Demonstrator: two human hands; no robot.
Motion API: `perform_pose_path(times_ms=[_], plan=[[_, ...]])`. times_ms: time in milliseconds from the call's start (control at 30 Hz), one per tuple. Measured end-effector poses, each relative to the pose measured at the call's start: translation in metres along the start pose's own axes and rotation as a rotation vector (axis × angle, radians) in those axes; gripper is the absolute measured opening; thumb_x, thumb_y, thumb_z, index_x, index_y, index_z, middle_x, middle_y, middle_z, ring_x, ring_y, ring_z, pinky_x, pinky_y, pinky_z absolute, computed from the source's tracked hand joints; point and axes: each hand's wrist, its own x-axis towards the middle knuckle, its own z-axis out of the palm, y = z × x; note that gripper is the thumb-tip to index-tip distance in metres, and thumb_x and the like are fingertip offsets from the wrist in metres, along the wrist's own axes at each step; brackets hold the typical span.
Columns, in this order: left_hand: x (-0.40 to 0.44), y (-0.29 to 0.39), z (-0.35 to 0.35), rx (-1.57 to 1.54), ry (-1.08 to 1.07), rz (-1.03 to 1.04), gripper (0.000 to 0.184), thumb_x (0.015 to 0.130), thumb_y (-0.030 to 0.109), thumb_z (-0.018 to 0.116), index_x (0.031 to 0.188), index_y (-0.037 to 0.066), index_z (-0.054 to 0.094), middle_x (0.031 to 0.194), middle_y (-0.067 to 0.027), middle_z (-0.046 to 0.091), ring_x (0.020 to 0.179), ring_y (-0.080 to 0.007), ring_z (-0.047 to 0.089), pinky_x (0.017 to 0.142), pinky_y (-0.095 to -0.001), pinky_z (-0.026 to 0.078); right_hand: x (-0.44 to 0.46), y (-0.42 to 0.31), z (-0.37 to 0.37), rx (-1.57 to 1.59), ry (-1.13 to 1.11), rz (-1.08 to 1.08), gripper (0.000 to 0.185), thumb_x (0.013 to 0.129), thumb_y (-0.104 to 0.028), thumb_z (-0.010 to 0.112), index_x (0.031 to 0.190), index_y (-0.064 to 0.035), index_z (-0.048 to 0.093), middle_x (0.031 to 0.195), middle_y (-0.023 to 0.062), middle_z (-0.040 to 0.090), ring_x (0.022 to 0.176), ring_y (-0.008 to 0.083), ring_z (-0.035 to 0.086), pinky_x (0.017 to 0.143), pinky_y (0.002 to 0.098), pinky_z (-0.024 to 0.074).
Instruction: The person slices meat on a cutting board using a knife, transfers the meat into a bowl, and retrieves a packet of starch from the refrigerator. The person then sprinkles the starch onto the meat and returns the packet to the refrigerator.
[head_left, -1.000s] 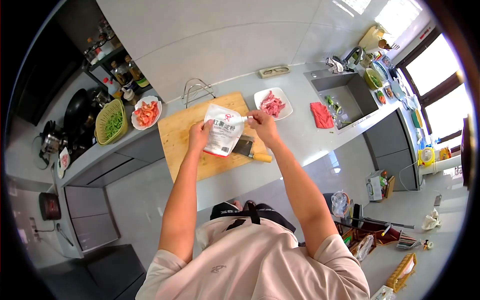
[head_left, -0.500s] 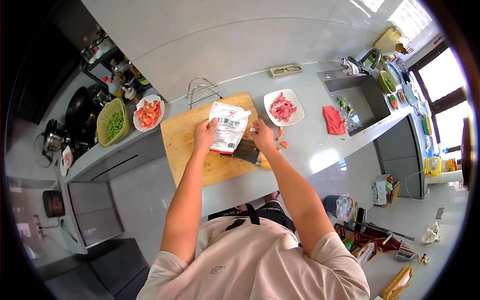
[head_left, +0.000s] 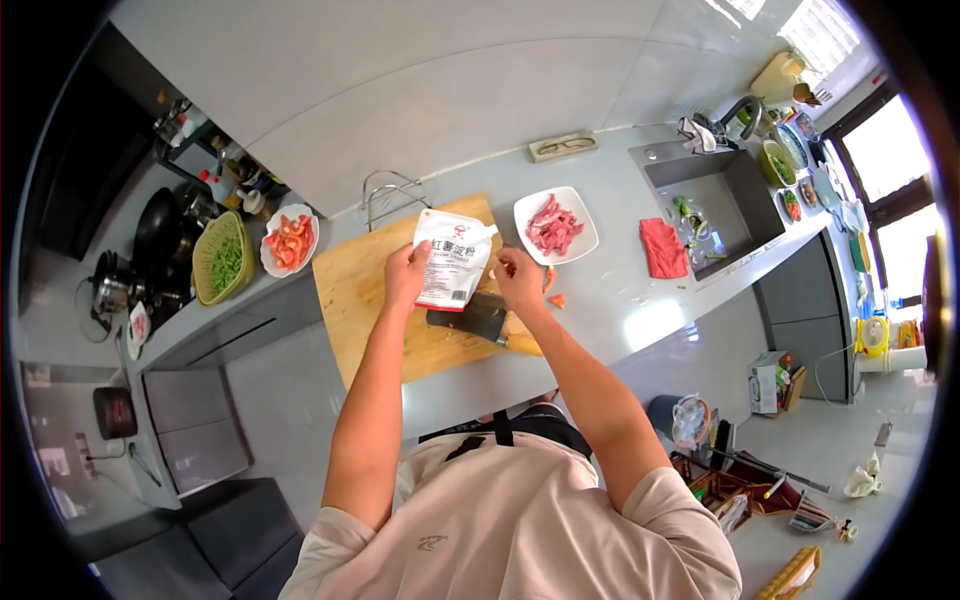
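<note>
A: What lies nearest the body?
B: A cleaver, flat near the near edge of the wooden cutting board, its yellow handle toward the board's near right corner.

A: And the hands?
B: The left hand grips the sweet potato starch pouch by its left edge, thumb on the printed front. The right hand is beside the pouch's right edge, fingers curled and narrow; I can't tell whether they pinch anything small.

A: Where is the pouch, and which way does it point?
B: Over the board, toward its right edge. The long axis runs away from the body, top end far and leaning slightly right, print upright to the wearer. A small nub at its far right corner points right.

A: Beyond that?
B: Past the board's right edge, a few orange-red pieces lie on the grey counter. Farther, by the board's far right corner, stands a white square dish of sliced raw meat. A wire rack stands at the board's far edge; a case with eyeglasses sits along the counter's wall edge.
</note>
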Motion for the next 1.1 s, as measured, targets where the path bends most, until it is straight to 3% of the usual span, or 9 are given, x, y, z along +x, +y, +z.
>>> perform_pose_path(times_ms=[133,267,333,433,533,667,800,900,1100], plan=[[0.005,0.023,0.018,-0.100,-0.019,0.049,0.040,0.104,0.033,0.069,0.092,-0.005,0.072,0.070,0.0006,0.060,0.065,-0.0090,0.047,0.062,-0.0319,0.044,0.007,-0.017,-0.010,0.334,-0.046,0.192,0.027,0.101,-0.026,0.072,0.110,-0.0007,0.069,0.083,0.0034,0.067,0.073,0.0122,0.062,0.067,0.0307,0.0508],[0.009,0.048,0.023,-0.074,-0.120,0.059,0.032,0.101,0.027,0.074,0.113,-0.003,0.071,0.086,-0.0026,0.069,0.079,-0.0101,0.060,0.073,-0.0302,0.050,0.018,-0.022,-0.025,0.725,-0.149,0.421,0.020,0.106,-0.023,0.066,0.108,-0.0040,0.070,0.077,-0.0009,0.059,0.064,0.0082,0.053,0.056,0.0257,0.0419],[0.007,0.057,0.027,-0.127,-0.141,0.155,0.041,0.098,0.024,0.077,0.128,-0.001,0.067,0.101,-0.0053,0.073,0.091,-0.0118,0.066,0.081,-0.0301,0.054,0.020,-0.016,-0.026,0.803,-0.097,0.388,0.019,0.106,-0.023,0.066,0.107,-0.0042,0.070,0.075,-0.0008,0.059,0.063,0.0084,0.052,0.055,0.0260,0.0415],[-0.001,0.055,0.016,-0.096,-0.137,0.040,0.061,0.098,0.017,0.077,0.150,0.002,0.051,0.127,-0.0097,0.070,0.114,-0.0151,0.066,0.098,-0.0325,0.053,0.024,-0.005,-0.032,1.054,-0.058,0.464,0.016,0.108,-0.023,0.062,0.103,-0.0089,0.067,0.080,-0.0019,0.059,0.067,0.0088,0.052,0.058,0.0260,0.0425],[-0.003,0.025,0.021,-0.107,-0.297,0.023,0.068,0.097,0.019,0.078,0.155,0.004,0.046,0.129,-0.0087,0.070,0.118,-0.0159,0.065,0.099,-0.0342,0.053,0.030,0.005,-0.033,1.262,-0.045,0.526,0.014,0.109,-0.024,0.060,0.103,-0.0127,0.065,0.084,-0.0033,0.058,0.070,0.0091,0.050,0.060,0.0257,0.0427],[-0.005,0.020,0.052,-0.160,-0.320,-0.066,0.061,0.099,0.018,0.076,0.153,0.009,0.049,0.127,-0.0059,0.069,0.113,-0.0150,0.065,0.094,-0.0322,0.053,0.036,0.000,-0.043,1.452,-0.073,0.622,0.010,0.110,-0.025,0.060,0.104,-0.0163,0.062,0.084,-0.0050,0.057,0.070,0.0086,0.048,0.061,0.0242,0.0423],[-0.018,0.066,0.077,-0.381,-0.166,-0.117,0.045,0.100,0.010,0.072,0.139,0.009,0.049,0.128,-0.0059,0.065,0.112,-0.0150,0.064,0.093,-0.0338,0.055,0.050,0.006,-0.052,1.535,-0.124,0.693,0.009,0.109,-0.026,0.060,0.105,-0.0180,0.061,0.084,-0.0051,0.056,0.070,0.0082,0.048,0.060,0.0243,0.0420],[-0.014,0.082,0.087,-0.311,-0.141,0.013,0.045,0.097,0.004,0.072,0.135,0.008,0.047,0.128,-0.0073,0.063,0.110,-0.0162,0.065,0.092,-0.0333,0.056,0.063,0.013,-0.053,1.521,-0.120,0.770,0.009,0.109,-0.027,0.061,0.105,-0.0196,0.061,0.083,-0.0046,0.057,0.069,0.0088,0.050,0.056,0.0246,0.0421],[-0.015,0.102,0.107,0.008,-0.011,0.306,0.066,0.091,-0.001,0.077,0.147,0.006,0.044,0.124,-0.0108,0.068,0.108,-0.0189,0.069,0.091,-0.0328,0.058,0.076,0.017,-0.069,1.458,-0.207,0.827,0.014,0.106,-0.026,0.067,0.099,-0.0182,0.058,0.081,-0.0042,0.057,0.068,0.0093,0.054,0.054,0.0228,0.0426]])
